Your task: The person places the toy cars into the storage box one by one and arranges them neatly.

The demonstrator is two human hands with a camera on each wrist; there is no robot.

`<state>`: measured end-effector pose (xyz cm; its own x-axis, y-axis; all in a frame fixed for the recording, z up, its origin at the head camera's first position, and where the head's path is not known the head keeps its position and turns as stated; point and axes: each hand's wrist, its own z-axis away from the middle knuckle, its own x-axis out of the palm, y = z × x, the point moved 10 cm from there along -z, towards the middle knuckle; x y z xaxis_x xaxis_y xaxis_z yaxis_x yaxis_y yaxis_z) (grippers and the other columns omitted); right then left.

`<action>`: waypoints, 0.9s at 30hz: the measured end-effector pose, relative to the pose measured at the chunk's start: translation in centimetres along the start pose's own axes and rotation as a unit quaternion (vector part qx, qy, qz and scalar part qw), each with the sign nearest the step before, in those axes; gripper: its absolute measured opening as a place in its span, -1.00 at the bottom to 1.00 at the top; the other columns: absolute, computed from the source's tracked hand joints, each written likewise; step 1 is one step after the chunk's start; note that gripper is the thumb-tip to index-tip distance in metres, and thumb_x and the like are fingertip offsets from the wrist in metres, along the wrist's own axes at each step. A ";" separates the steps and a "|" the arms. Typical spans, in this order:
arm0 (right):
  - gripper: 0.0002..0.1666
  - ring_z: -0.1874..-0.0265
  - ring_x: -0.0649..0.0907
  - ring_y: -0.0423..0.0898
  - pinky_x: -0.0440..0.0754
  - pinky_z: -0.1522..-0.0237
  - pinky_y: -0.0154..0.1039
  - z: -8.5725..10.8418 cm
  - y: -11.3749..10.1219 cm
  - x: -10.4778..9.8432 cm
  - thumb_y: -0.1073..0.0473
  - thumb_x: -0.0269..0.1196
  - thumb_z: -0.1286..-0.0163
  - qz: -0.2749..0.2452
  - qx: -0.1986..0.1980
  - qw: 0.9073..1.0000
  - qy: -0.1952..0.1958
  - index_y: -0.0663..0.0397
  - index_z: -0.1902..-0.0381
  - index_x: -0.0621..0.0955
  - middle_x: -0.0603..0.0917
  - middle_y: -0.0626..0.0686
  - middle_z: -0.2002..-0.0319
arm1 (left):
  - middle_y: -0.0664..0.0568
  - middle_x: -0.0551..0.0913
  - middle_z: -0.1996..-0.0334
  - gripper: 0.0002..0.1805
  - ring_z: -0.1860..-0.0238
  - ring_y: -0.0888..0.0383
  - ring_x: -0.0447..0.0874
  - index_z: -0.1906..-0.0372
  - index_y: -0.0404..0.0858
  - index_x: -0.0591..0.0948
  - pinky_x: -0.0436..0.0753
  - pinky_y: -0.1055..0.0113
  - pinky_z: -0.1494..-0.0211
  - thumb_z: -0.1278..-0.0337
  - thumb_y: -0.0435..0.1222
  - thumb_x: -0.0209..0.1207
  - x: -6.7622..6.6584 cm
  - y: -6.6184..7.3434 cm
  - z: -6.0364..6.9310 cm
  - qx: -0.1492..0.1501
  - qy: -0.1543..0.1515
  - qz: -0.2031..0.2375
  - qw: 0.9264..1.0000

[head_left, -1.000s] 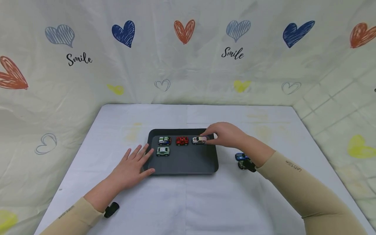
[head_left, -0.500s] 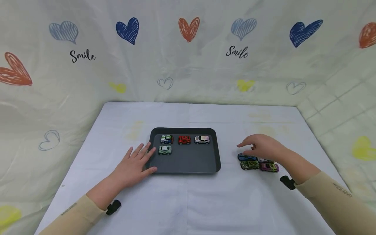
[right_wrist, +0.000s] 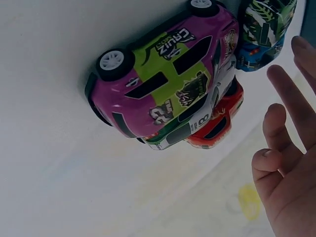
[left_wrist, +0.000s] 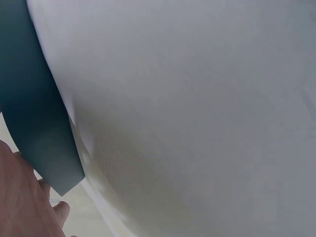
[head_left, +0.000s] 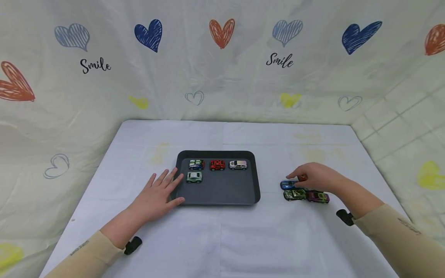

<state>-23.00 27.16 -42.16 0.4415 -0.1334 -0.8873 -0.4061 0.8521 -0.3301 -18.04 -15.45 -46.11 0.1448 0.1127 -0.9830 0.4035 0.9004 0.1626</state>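
My left hand (head_left: 154, 200) lies spread at the left rim of a dark grey tray (head_left: 226, 197), fingers straight over its edge. In the tray stand a green-and-white toy car (head_left: 196, 165), a red one (head_left: 217, 165), a white one (head_left: 238, 165) and a pale green one (head_left: 194, 177). To the tray's right, my right hand (head_left: 314, 177) hovers over a cluster of toy cars, thumb and index finger apart around the blue car (head_left: 287, 185) and a red car (head_left: 302, 178). A camouflage-patterned car (head_left: 294, 194) and a purple-and-lime car (right_wrist: 163, 74) sit in front.
A white-and-green car (right_wrist: 192, 126), partly hidden, is wedged in the cluster. White cloth (head_left: 222, 239) covers the table. Behind it hangs a backdrop (head_left: 243, 77) printed with hearts.
My right hand has let go of the white car in the tray and moved right to the cluster, then settled lower over it. The left hand has stayed at the tray's edge.
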 end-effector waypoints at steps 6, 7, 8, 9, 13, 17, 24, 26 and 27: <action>-0.64 0.48 0.43 -0.22 0.40 0.39 -0.25 -0.7 0.7 0.7 0.14 0.36 -0.33 0.011 0.004 1.000 -0.016 -0.13 -0.09 0.72 0.54 -0.19 0.47 | -0.01 -0.06 -0.60 -0.08 -0.57 -0.13 -0.14 -0.59 -0.03 0.08 -0.16 -0.19 -0.52 -0.30 0.37 -0.13 -0.5 0.3 0.1 -0.002 -0.008 0.001 1.000; -0.64 0.48 0.43 -0.21 0.40 0.39 -0.24 -0.8 0.8 0.9 0.15 0.36 -0.33 0.010 0.006 1.000 -0.020 -0.14 -0.09 0.73 0.54 -0.18 0.48 | -0.01 -0.06 -0.60 -0.08 -0.57 -0.13 -0.14 -0.59 -0.03 0.09 -0.16 -0.20 -0.52 -0.30 0.37 -0.12 -0.5 0.4 0.1 -0.002 -0.009 0.001 1.000; -0.64 0.48 0.44 -0.21 0.40 0.39 -0.24 -0.8 1.0 1.1 0.15 0.35 -0.33 0.010 0.011 1.000 -0.024 -0.16 -0.09 0.73 0.54 -0.17 0.47 | -0.01 -0.06 -0.60 -0.09 -0.57 -0.13 -0.14 -0.59 -0.03 0.08 -0.15 -0.20 -0.52 -0.30 0.37 -0.11 -0.6 0.4 0.1 -0.002 -0.010 -0.001 1.000; -0.64 0.47 0.45 -0.21 0.41 0.38 -0.24 -0.9 1.0 1.2 0.15 0.35 -0.33 0.010 0.014 0.999 -0.028 -0.18 -0.08 0.73 0.56 -0.18 0.45 | -0.01 -0.06 -0.59 -0.09 -0.57 -0.13 -0.14 -0.59 -0.03 0.09 -0.15 -0.20 -0.52 -0.30 0.36 -0.11 -0.6 0.5 0.1 -0.003 -0.010 -0.001 1.000; -0.64 0.40 0.49 -0.20 0.49 0.32 -0.22 -1.1 1.1 1.3 0.13 0.36 -0.32 0.018 0.014 0.999 -0.030 -0.20 -0.08 0.73 0.66 -0.16 0.28 | -0.01 -0.06 -0.59 -0.10 -0.57 -0.13 -0.13 -0.59 -0.03 0.09 -0.14 -0.20 -0.52 -0.31 0.35 -0.09 -0.6 0.5 0.1 -0.005 -0.012 -0.001 1.000; -0.64 0.41 0.48 -0.20 0.49 0.33 -0.22 -1.4 0.8 1.1 0.14 0.35 -0.32 0.024 0.005 0.999 -0.027 -0.18 -0.08 0.73 0.67 -0.15 0.25 | -0.01 -0.05 -0.59 -0.10 -0.57 -0.13 -0.13 -0.59 -0.03 0.09 -0.14 -0.20 -0.52 -0.31 0.34 -0.07 -0.6 0.5 0.1 -0.006 -0.013 0.000 1.000; -0.61 0.36 0.54 -0.18 0.54 0.31 -0.21 -1.6 1.0 1.0 0.14 0.35 -0.33 -0.004 0.005 1.000 -0.020 -0.13 -0.13 0.70 0.68 -0.06 0.08 | -0.02 -0.05 -0.59 -0.09 -0.57 -0.14 -0.13 -0.59 -0.04 0.10 -0.15 -0.20 -0.52 -0.30 0.32 -0.03 -0.7 0.5 0.1 -0.008 -0.013 0.005 1.000; -0.60 0.27 0.63 -0.13 0.62 0.25 -0.16 -1.6 1.0 0.6 0.14 0.35 -0.33 -0.020 0.003 1.000 -0.012 -0.12 -0.14 0.69 0.68 0.01 0.00 | -0.02 -0.05 -0.59 -0.10 -0.57 -0.13 -0.13 -0.59 -0.04 0.10 -0.16 -0.20 -0.52 -0.30 0.33 -0.05 -0.7 0.4 0.1 -0.009 -0.012 0.005 1.000; -0.60 0.22 0.66 -0.09 0.65 0.21 -0.13 -1.7 1.0 0.4 0.15 0.36 -0.33 -0.028 0.002 1.000 -0.007 -0.12 -0.14 0.69 0.68 0.05 -0.03 | -0.02 -0.05 -0.59 -0.10 -0.57 -0.13 -0.13 -0.59 -0.04 0.10 -0.16 -0.19 -0.52 -0.31 0.33 -0.05 -0.7 0.4 0.2 -0.009 -0.011 0.006 1.000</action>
<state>-24.56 27.11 -43.41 0.4747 -0.1734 -0.8629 -0.3766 0.8461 -0.3772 -17.84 -15.26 -45.38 0.1697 0.1145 -0.9788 0.3855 0.9064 0.1728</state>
